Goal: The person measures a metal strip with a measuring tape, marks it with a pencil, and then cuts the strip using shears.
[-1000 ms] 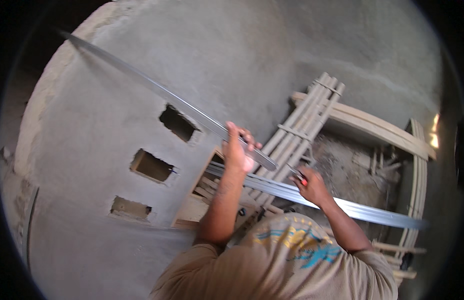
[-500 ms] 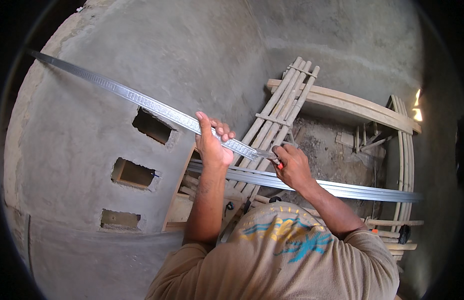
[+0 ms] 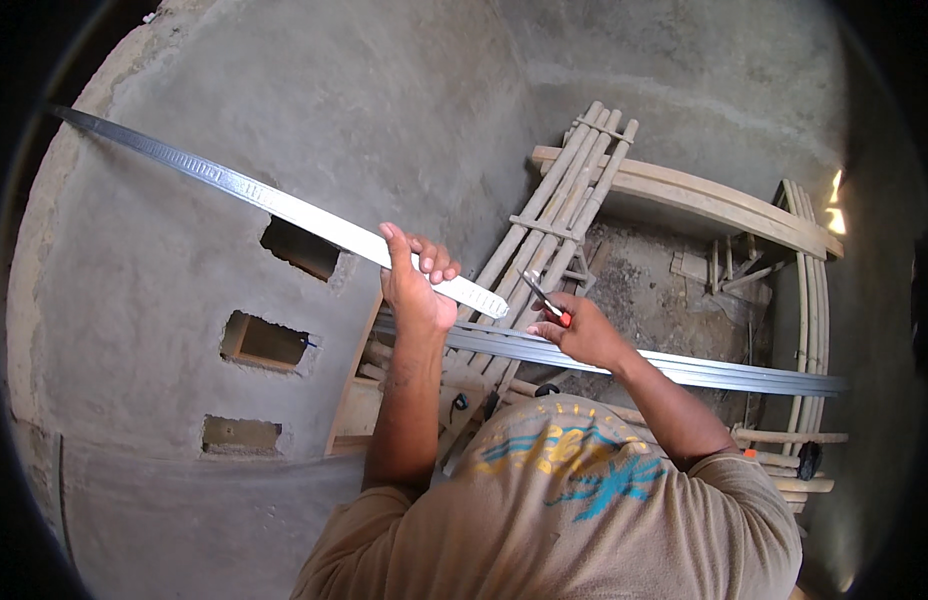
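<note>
My left hand (image 3: 418, 283) is closed around a long silver metal furring channel (image 3: 319, 222), near its right end. The channel slants up to the far left, across the front of the wall. My right hand (image 3: 587, 333) grips a pair of metal snips (image 3: 542, 296) with red on the handles. The snips' blades point up and left, a short way right of the channel's cut-looking end, and do not touch it. Below both hands lie several more metal channels (image 3: 674, 370), running to the right.
Bamboo poles lashed together (image 3: 554, 225) slope up on the far side, with a wooden plank (image 3: 684, 195) across them. More poles (image 3: 809, 300) stand at the right. The grey plastered wall (image 3: 144, 330) on the left has three rectangular openings. Rubble covers the floor (image 3: 649, 290) below.
My right hand has drawn the snips away from the channel's end, and the blades now point upward. My left hand and the channel have shifted slightly left.
</note>
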Motion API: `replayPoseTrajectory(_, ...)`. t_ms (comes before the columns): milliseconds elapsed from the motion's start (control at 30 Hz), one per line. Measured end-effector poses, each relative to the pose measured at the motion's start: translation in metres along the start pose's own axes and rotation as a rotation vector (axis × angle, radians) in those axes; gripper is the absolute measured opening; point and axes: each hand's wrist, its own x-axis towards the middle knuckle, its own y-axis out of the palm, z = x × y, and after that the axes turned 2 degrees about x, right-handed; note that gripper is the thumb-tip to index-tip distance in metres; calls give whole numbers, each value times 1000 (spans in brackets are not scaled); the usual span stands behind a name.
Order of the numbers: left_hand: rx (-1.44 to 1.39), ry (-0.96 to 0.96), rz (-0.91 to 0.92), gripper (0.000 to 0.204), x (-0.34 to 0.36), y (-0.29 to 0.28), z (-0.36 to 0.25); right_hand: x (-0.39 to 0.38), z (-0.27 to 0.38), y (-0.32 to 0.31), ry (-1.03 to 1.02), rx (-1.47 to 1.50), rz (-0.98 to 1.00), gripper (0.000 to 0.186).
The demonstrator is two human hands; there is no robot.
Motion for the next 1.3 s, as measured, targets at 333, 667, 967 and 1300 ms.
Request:
replayPoseTrajectory(333, -58, 13, 27, 41, -9, 7, -5, -8, 32, 9, -61, -159, 87, 34)
replayPoseTrajectory(667, -146, -13, 36, 43, -24, 49, -25, -9, 34, 24, -152, 61, -23, 16)
replayPoseTrajectory(967, -224, -29, 117, 43, -46, 94, -42, 29, 34, 39, -588, 214, -219, 6)
replayPoseTrajectory(1300, -298, -11, 261, 44, -72, 105, -58, 59, 54, 31, -1121, 73, -335, 26)
